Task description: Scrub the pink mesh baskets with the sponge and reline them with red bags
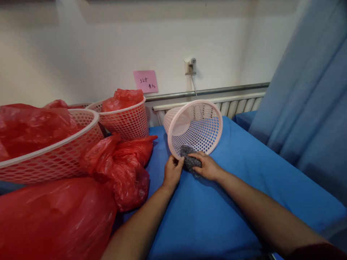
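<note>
A pale pink perforated plastic basket [176, 121] lies on its side on the blue sheet, its mouth facing me. My left hand [172, 172] is closed at the lower left of its rim, thumb and fingers pinching the edge. Bunched under my right hand [205, 166] is a dark grey speckled cloth [189, 159]. The fingers curl over the cloth and press it against the lower rim. Part of the cloth reaches inside the basket mouth.
On the left stand more pink baskets [127, 122] lined with red plastic bags. A knotted red bag [127, 173] and a large full red bag [54, 220] lie in front. Behind are a radiator [238, 106], a pipe and a wall socket [190, 67]. Blue curtains [306, 101] hang at right.
</note>
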Demonstrator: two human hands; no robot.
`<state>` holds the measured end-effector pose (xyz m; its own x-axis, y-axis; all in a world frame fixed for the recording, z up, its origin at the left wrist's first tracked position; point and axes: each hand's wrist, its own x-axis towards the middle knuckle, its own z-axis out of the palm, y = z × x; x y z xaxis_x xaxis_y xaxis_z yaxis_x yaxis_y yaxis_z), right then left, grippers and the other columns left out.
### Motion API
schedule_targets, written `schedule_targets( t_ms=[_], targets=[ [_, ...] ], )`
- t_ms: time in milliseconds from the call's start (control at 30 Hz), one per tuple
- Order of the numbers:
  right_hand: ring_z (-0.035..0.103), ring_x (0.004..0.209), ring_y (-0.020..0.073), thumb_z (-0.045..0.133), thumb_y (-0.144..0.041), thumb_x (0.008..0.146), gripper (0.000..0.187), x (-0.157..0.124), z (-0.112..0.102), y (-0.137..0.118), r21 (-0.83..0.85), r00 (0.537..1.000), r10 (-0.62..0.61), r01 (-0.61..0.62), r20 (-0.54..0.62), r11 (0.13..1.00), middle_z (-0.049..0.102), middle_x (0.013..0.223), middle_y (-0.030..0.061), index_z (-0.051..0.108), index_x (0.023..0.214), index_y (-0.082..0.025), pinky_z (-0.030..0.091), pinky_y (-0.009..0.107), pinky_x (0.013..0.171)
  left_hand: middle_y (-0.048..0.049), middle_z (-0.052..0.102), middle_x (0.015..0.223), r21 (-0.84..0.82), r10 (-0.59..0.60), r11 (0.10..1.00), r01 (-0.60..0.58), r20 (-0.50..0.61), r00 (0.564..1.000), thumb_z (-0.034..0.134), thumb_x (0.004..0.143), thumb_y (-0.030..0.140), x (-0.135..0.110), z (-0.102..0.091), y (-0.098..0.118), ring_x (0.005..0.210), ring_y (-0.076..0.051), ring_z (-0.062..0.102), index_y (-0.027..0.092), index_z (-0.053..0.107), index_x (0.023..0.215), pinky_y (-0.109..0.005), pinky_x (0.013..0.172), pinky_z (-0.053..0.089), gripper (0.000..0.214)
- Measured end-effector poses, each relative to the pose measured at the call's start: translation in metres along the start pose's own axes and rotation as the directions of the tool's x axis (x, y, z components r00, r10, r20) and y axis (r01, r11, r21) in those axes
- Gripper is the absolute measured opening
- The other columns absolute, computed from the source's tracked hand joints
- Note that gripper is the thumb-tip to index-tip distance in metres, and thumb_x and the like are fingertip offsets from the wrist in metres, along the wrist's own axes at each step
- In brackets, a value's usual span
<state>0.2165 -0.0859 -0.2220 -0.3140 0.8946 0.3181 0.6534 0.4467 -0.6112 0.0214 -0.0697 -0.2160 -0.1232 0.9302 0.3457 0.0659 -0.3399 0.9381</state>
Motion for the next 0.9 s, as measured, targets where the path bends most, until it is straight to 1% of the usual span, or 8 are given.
schedule_targets(
  t_ms=[67,200,300,500,567,667,733,900],
  targets=[
    [0.061,0.119,0.0199,0.073,-0.014,0.081,0.064,0.001,0.002,-0.001,0.020,1.000,-0.023,0.023,0.020,1.000,0.063,0.128,0.0050,0.060,0.142,-0.027,0.048,0.032,0.107,-0.0049,0.074,0.082,0.020,-0.018,1.000,0.017,0.042,0.999,0.079,0.077,0.047,-0.002,0.001,-0.003,0.074,-0.020,0.069,0.016,0.070,0.088,-0.030,0.068,0.056,0.035],
    [0.063,0.110,0.0252,0.063,-0.006,0.084,0.053,0.003,-0.022,0.018,-0.186,0.979,0.189,-0.199,-0.073,0.962,0.062,0.123,0.0104,0.068,0.133,-0.025,0.050,0.038,0.101,0.0014,0.064,0.072,0.067,0.033,0.997,-0.030,-0.047,0.998,0.075,0.082,0.045,0.008,-0.010,0.007,0.067,-0.014,0.058,0.018,0.063,0.078,-0.024,0.063,0.047,0.029],
    [0.061,0.110,0.0288,0.054,-0.004,0.087,0.051,0.001,-0.031,0.024,-0.215,0.954,0.258,-0.287,-0.153,0.934,0.060,0.124,0.0156,0.069,0.133,-0.020,0.049,0.044,0.100,0.0039,0.057,0.069,0.093,0.076,0.993,-0.069,-0.079,0.994,0.074,0.085,0.044,0.010,-0.014,0.015,0.064,-0.012,0.051,0.020,0.058,0.073,-0.023,0.061,0.043,0.031],
    [0.063,0.111,0.0194,0.071,-0.012,0.080,0.062,-0.003,-0.006,-0.008,0.012,0.997,-0.030,0.030,0.076,0.999,0.063,0.120,0.0042,0.064,0.139,-0.029,0.050,0.031,0.101,0.0034,0.058,0.070,0.117,0.109,0.988,-0.101,-0.067,0.992,0.072,0.086,0.049,0.005,-0.013,0.014,0.065,-0.014,0.052,0.020,0.059,0.076,-0.024,0.062,0.043,0.033],
    [0.064,0.108,0.0216,0.070,-0.010,0.080,0.059,-0.002,-0.012,-0.005,-0.061,0.998,0.043,-0.040,0.055,0.997,0.064,0.120,0.0062,0.067,0.136,-0.027,0.051,0.033,0.099,0.0035,0.057,0.070,0.124,0.121,0.986,-0.110,-0.088,0.989,0.071,0.086,0.050,0.008,-0.017,0.015,0.065,-0.014,0.052,0.021,0.058,0.076,-0.024,0.062,0.043,0.034],
    [0.063,0.108,0.0299,0.058,-0.005,0.084,0.050,0.000,-0.032,0.013,-0.217,0.966,0.236,-0.254,-0.106,0.942,0.062,0.123,0.0158,0.070,0.131,-0.019,0.049,0.045,0.099,0.0042,0.054,0.068,0.126,0.132,0.985,-0.119,-0.095,0.987,0.072,0.085,0.051,0.013,-0.021,0.019,0.062,-0.013,0.050,0.021,0.056,0.074,-0.024,0.060,0.041,0.036],
    [0.061,0.111,0.0333,0.053,-0.003,0.085,0.050,0.000,-0.039,0.020,-0.226,0.952,0.260,-0.292,-0.159,0.929,0.060,0.125,0.0198,0.070,0.131,-0.015,0.047,0.049,0.100,0.0044,0.053,0.067,0.124,0.139,0.984,-0.127,-0.092,0.986,0.072,0.085,0.051,0.013,-0.020,0.020,0.061,-0.013,0.050,0.022,0.055,0.073,-0.024,0.059,0.041,0.036],
    [0.062,0.112,0.0220,0.069,-0.009,0.079,0.060,-0.004,-0.014,-0.008,-0.058,0.999,0.003,0.000,0.050,0.998,0.065,0.123,0.0051,0.068,0.135,-0.029,0.051,0.035,0.102,0.0040,0.055,0.069,0.130,0.146,0.983,-0.132,-0.100,0.984,0.070,0.088,0.050,0.006,-0.014,0.017,0.063,-0.013,0.050,0.021,0.057,0.074,-0.024,0.061,0.042,0.034]
  ],
)
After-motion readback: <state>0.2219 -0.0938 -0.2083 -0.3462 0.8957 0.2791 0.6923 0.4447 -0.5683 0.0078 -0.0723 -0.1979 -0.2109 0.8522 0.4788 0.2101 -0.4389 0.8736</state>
